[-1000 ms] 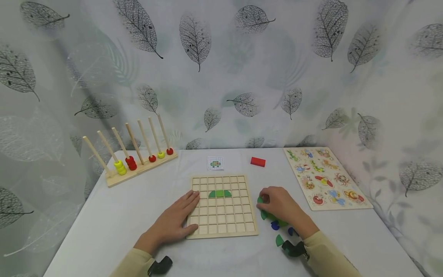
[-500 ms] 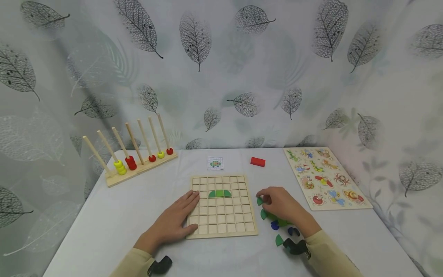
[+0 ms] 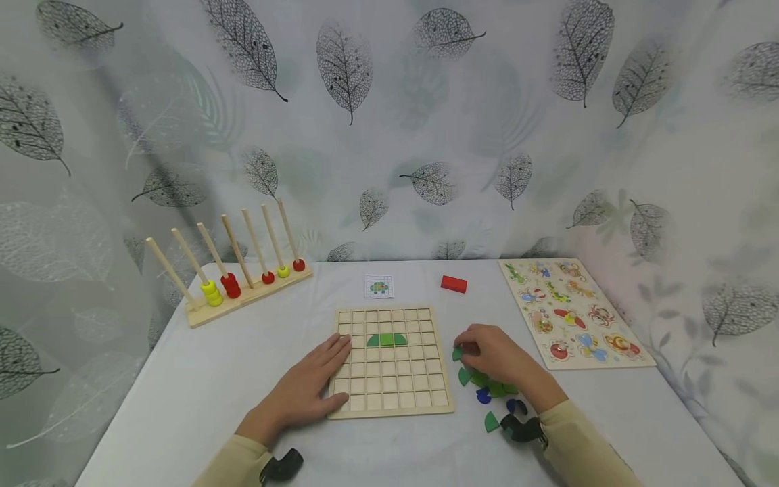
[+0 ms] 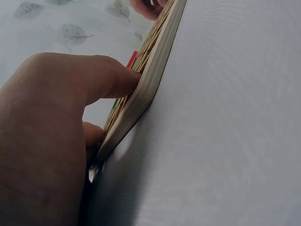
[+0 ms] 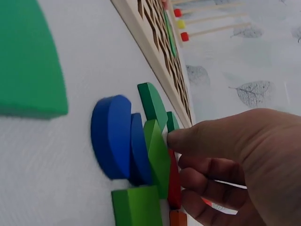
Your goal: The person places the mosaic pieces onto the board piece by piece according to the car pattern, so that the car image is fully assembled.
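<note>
From my remote station I record, nearest the camera, a green quarter-round piece (image 3: pixel 491 423) lying alone on the white table (image 3: pixel 195 392), with blue pieces (image 3: pixel 483 396) just beyond it. The right hand (image 3: pixel 496 358) rests over a small pile of green pieces (image 3: pixel 481 379) just right of the grid board (image 3: pixel 391 362); its fingers are curled down onto the pile, thumb tip touching a green piece in the right wrist view (image 5: pixel 157 155), but I cannot tell whether any one piece is actually pinched. The left hand (image 3: pixel 310 389) lies flat with straight fingers on the board's left edge, thumb pressed against its near-left rim, as the left wrist view confirms (image 4: pixel 56 122); it grasps nothing. On the board, a green half-dome shape (image 3: pixel 386 340) sits across three cells of the third row. Farther back, a small pattern card (image 3: pixel 379 287) and a red block (image 3: pixel 453 284) lie on the table, well apart from both hands. At far left stands a wooden peg rack (image 3: pixel 243 284) carrying yellow and red rings; at far right lies an animal puzzle board (image 3: pixel 572 312).
</note>
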Motion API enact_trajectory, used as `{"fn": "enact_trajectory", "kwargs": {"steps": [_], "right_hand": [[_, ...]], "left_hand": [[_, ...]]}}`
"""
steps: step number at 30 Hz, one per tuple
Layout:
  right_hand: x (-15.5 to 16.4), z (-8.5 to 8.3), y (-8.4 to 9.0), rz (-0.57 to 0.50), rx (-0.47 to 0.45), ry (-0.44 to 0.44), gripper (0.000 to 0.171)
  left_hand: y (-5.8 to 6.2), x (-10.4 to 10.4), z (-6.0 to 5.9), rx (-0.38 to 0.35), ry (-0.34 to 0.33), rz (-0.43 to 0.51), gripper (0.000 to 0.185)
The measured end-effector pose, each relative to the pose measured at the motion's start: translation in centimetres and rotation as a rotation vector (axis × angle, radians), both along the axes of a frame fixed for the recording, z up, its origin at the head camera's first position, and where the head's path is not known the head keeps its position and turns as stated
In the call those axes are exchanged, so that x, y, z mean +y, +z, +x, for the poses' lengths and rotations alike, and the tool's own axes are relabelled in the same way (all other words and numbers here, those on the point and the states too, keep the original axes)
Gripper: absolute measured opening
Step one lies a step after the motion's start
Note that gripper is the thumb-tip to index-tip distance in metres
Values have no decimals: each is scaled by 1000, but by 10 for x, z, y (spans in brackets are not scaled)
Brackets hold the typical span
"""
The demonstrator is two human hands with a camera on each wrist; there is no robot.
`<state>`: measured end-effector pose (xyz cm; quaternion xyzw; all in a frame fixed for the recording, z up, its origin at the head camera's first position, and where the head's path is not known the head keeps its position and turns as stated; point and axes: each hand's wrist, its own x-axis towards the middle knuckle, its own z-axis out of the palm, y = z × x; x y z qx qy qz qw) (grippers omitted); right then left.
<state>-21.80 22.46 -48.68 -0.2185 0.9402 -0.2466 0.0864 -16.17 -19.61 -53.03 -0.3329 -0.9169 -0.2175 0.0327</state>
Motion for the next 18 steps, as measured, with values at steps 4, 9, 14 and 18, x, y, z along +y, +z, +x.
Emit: {"fn": "enact_trajectory", "kwargs": {"steps": [4,9,14,18], "right_hand": [[3,-2,-2,0,43,36,21],[3,-1,-2,-8,67,28,24],[1,-1,2,-23,82,16,24],[-2,-3,5,-42,88,20,24]], "left_hand": [[0,0,0,-1,-3,1,89],[1,0,0,-8,-2,0,90],[0,0,0,-14,1,-4,90],[1,0,0,-18,2,-3,90]]}}
